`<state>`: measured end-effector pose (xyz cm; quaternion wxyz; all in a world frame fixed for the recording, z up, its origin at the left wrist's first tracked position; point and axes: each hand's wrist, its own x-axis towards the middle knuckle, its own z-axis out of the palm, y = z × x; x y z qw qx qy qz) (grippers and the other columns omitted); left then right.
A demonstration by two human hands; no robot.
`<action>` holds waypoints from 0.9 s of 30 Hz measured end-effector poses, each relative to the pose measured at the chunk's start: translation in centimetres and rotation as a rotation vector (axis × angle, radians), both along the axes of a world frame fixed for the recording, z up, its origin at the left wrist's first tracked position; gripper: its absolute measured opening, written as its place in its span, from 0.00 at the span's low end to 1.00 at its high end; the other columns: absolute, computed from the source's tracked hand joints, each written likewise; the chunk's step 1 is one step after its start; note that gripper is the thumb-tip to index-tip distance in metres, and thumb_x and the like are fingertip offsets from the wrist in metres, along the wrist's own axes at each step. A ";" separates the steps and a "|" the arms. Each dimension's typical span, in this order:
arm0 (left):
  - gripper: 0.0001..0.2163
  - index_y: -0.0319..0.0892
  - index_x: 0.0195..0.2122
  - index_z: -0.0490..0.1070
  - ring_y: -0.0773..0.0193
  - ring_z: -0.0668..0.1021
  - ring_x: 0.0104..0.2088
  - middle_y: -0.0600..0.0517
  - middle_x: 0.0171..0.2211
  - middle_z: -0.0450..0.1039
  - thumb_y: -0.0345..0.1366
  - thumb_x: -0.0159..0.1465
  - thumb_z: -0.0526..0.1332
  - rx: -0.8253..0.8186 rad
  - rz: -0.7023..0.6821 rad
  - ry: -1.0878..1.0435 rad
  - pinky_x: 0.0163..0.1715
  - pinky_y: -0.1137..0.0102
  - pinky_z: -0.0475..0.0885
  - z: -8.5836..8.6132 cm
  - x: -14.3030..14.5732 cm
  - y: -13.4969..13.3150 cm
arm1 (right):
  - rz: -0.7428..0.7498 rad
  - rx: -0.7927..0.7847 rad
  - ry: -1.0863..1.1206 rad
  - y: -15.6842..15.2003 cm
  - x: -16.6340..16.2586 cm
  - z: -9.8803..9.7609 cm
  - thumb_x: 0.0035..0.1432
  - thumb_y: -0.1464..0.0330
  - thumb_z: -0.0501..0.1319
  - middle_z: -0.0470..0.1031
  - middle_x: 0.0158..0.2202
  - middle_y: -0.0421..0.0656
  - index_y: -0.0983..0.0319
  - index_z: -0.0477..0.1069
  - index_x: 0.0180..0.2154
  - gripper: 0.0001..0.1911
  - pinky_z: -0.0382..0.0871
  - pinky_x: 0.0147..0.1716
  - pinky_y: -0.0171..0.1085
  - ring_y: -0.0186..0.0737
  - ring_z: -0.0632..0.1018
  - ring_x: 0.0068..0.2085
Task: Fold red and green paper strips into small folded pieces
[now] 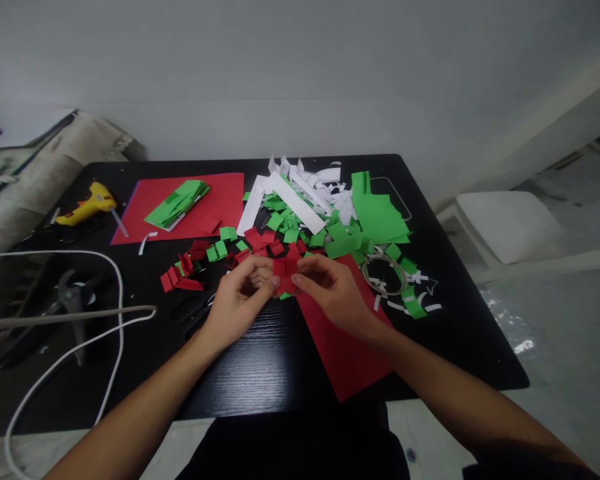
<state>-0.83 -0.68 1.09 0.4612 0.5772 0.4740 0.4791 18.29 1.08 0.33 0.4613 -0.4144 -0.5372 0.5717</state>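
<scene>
Pinches a folded red paper piece (286,269) between thumb and fingers of the left hand (245,290) and right hand (333,287), with both grips narrowed onto it, over the worktop (250,377), about midway between back and front edges. Has a red paper sheet (345,353) below the right hand, reaching toward the front edge. Shows white paper strips (300,203) near the back edge and a yellow glue gun (93,203) near the back left corner.
</scene>
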 end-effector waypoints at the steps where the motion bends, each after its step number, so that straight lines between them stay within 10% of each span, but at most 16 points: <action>1: 0.06 0.41 0.41 0.76 0.68 0.76 0.27 0.55 0.28 0.75 0.37 0.67 0.67 0.006 0.003 0.006 0.30 0.73 0.70 0.0 0.0 0.0 | 0.002 0.007 0.010 0.0 0.0 0.0 0.58 0.67 0.71 0.83 0.35 0.40 0.58 0.77 0.40 0.07 0.83 0.37 0.36 0.38 0.85 0.36; 27: 0.10 0.42 0.48 0.77 0.64 0.85 0.34 0.51 0.36 0.84 0.38 0.67 0.68 0.128 0.041 0.173 0.37 0.72 0.81 0.3 0.1 -0.6 | -0.047 0.118 -0.033 -0.9 0.0 0.6 0.60 0.67 0.72 0.86 0.41 0.43 0.58 0.82 0.40 0.06 0.84 0.46 0.40 0.41 0.86 0.42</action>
